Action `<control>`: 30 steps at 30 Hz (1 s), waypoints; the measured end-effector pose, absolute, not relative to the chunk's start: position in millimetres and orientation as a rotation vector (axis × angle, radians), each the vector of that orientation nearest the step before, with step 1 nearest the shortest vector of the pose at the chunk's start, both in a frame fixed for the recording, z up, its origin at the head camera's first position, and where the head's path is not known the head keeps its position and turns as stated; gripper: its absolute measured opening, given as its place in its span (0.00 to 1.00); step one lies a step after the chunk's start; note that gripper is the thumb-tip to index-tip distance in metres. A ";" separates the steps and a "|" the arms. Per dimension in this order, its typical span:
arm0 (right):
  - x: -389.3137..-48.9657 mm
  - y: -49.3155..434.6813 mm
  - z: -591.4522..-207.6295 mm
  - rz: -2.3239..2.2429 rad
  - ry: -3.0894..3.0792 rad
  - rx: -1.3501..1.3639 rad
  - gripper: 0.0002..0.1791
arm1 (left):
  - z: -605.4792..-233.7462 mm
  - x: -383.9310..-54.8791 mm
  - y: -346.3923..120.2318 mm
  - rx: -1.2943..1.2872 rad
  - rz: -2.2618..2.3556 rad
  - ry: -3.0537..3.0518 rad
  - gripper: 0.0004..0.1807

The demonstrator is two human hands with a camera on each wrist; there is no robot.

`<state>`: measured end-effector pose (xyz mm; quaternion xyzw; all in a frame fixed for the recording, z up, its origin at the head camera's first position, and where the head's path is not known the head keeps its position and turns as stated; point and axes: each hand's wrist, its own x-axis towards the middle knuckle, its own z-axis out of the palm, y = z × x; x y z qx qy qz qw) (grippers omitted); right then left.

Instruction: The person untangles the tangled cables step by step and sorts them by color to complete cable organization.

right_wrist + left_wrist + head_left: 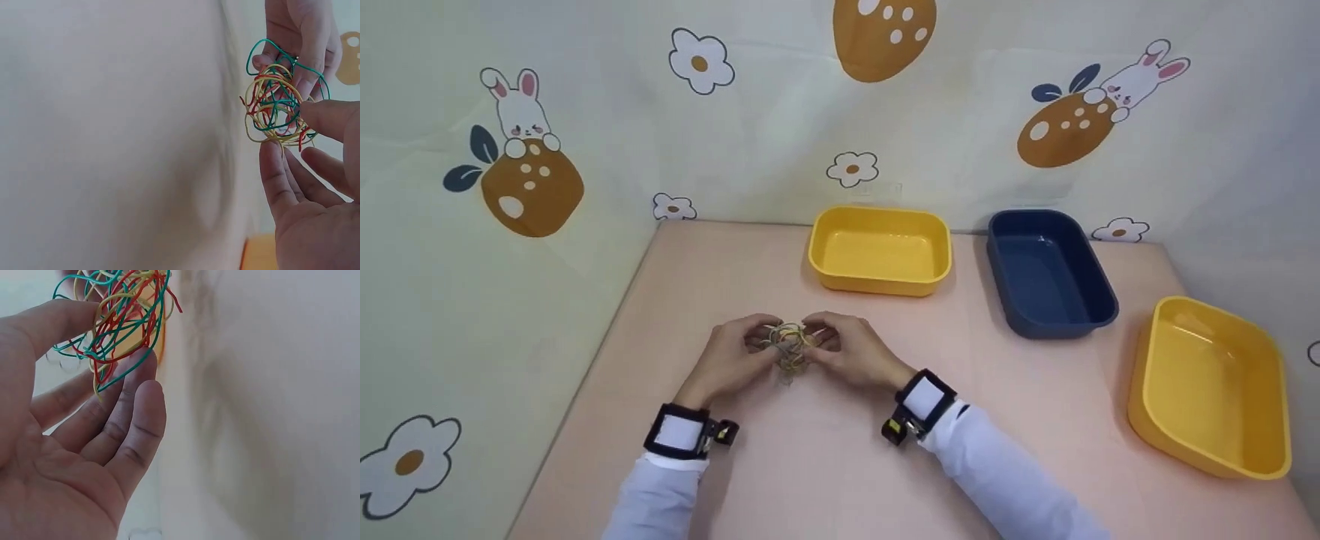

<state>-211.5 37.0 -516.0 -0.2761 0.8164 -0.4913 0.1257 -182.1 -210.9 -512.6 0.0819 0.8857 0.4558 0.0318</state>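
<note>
A tangle of thin red, green and yellow wires [790,346] is held up between both hands near the middle of the table. My left hand [735,358] pinches its left side between thumb and fingers. From the other side, my right hand [861,352] grips it the same way. Up close in the left wrist view, the looped wires [126,323] cross over one another, and a red end sticks out. The right wrist view shows the same wires [274,107] bunched in rounded loops, with fingertips of both hands against them.
A yellow bin [885,285] stands at the back of the pink tabletop [825,465]. Right of it is a dark blue bin [1057,330], and another yellow bin [1174,442] stands at the right edge. Patterned cloth walls [765,150] enclose the table's back and sides.
</note>
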 end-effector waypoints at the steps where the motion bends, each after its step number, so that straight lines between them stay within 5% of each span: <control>1: -208.7 46.6 -515.0 -1.447 2.377 -0.801 0.27 | -511.3 -182.2 -203.0 0.281 1.418 2.714 0.24; 15: -164.8 165.7 -497.6 -1.724 2.301 -0.494 0.27 | -497.4 -181.0 -94.3 0.526 1.741 2.347 0.21; 24: -143.9 190.3 -492.1 -1.918 2.267 -0.173 0.28 | -490.0 -162.6 -45.8 0.291 2.071 1.760 0.30; 30: -133.6 179.5 -489.2 -1.993 2.419 -0.248 0.25 | -489.8 -152.0 -24.3 0.144 2.223 1.496 0.30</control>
